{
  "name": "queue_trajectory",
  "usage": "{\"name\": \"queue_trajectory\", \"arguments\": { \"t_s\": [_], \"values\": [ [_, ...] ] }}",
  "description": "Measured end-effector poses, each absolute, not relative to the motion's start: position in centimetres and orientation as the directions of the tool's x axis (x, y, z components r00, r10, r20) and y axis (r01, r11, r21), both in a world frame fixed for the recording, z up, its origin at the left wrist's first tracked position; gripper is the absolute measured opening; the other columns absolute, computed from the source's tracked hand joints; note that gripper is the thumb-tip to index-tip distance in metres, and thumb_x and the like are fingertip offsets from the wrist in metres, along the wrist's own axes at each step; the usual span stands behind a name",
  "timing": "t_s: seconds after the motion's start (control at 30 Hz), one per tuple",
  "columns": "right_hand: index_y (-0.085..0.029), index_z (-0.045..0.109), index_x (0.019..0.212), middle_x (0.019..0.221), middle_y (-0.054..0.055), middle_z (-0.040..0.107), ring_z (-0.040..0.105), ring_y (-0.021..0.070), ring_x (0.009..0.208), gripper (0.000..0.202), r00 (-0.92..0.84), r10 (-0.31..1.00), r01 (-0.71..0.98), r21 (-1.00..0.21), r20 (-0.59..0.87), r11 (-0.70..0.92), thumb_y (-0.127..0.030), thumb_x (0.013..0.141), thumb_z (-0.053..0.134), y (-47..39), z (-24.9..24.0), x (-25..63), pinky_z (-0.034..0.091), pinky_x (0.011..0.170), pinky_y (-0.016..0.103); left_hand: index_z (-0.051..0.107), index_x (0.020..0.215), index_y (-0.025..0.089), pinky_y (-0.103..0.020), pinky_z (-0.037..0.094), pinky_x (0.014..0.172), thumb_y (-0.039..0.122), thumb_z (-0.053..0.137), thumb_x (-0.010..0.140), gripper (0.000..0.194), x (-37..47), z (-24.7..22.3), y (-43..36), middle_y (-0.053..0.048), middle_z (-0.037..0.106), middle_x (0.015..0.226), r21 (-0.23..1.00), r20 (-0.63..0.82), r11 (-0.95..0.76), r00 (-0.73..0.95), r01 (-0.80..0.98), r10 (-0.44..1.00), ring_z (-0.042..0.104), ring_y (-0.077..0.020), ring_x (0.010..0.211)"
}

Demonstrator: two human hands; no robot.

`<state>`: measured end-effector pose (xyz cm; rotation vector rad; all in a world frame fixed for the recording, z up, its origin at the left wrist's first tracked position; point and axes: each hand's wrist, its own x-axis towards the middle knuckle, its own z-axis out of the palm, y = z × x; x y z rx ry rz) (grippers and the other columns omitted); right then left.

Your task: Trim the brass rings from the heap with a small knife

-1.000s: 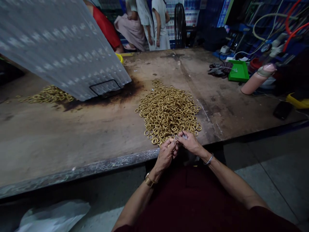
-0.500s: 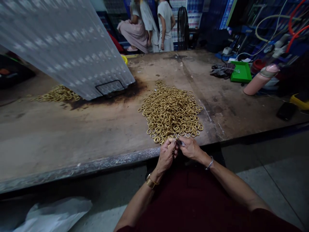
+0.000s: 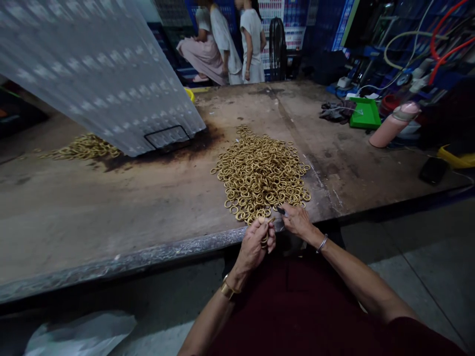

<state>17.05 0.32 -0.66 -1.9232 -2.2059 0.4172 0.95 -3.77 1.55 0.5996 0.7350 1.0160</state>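
Gold rings (image 3: 264, 240) in left grip (image 3: 254, 241)

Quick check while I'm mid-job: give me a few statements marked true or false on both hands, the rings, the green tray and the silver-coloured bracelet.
1. The left hand holds gold-coloured rings. True.
2. The right hand is empty. False: that hand holds a small dark-tipped tool.
3. The green tray lies left of the large ring pile in the picture. False: the green tray is to the right of it.
4. A smaller ring heap lies left of the large ring pile. True.
5. The silver-coloured bracelet is on the left wrist. False: it is on the right wrist.
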Motion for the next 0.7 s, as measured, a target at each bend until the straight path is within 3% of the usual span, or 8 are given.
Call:
{"name": "queue_trajectory", "arguments": {
  "t_s": [0.2,0.47,0.7],
  "values": [
    [-0.020,0.060,0.104,0.101,0.006,0.067,0.060,0.0172,0.088,0.023,-0.141,0.985,0.922,-0.351,0.097,0.166,-0.024,0.085,0.047,2.5,-0.5,15.7,0.035,0.070,0.024,0.049,0.068,0.014,-0.016,0.034,0.038,0.039,0.071,0.070,0.034,0.1,0.7,-3.1,-0.006,0.063,0.079,0.648,-0.330,0.469,0.334,-0.600,0.883,0.050,-0.0062,0.051],
    [-0.022,0.060,0.097,0.095,0.005,0.068,0.062,0.0173,0.083,0.020,-0.110,0.994,0.970,-0.221,-0.028,0.101,-0.027,0.090,0.042,3.3,1.5,13.2,0.033,0.065,0.026,0.059,0.083,0.014,-0.016,0.036,0.039,0.034,0.072,0.068,0.028,-0.8,0.5,-2.7,-0.002,0.061,0.070,0.538,-0.372,0.524,0.372,-0.661,0.851,0.053,-0.0086,0.052],
    [-0.022,0.060,0.092,0.091,0.004,0.069,0.062,0.0162,0.080,0.016,-0.124,0.992,0.965,-0.233,-0.001,0.121,-0.024,0.086,0.045,4.1,0.6,13.6,0.030,0.061,0.026,0.055,0.062,0.012,-0.014,0.035,0.039,0.032,0.077,0.063,0.030,-0.7,0.2,-1.8,-0.003,0.059,0.069,0.459,-0.378,0.521,0.372,-0.719,0.848,0.054,-0.0089,0.058]
  ]
}}
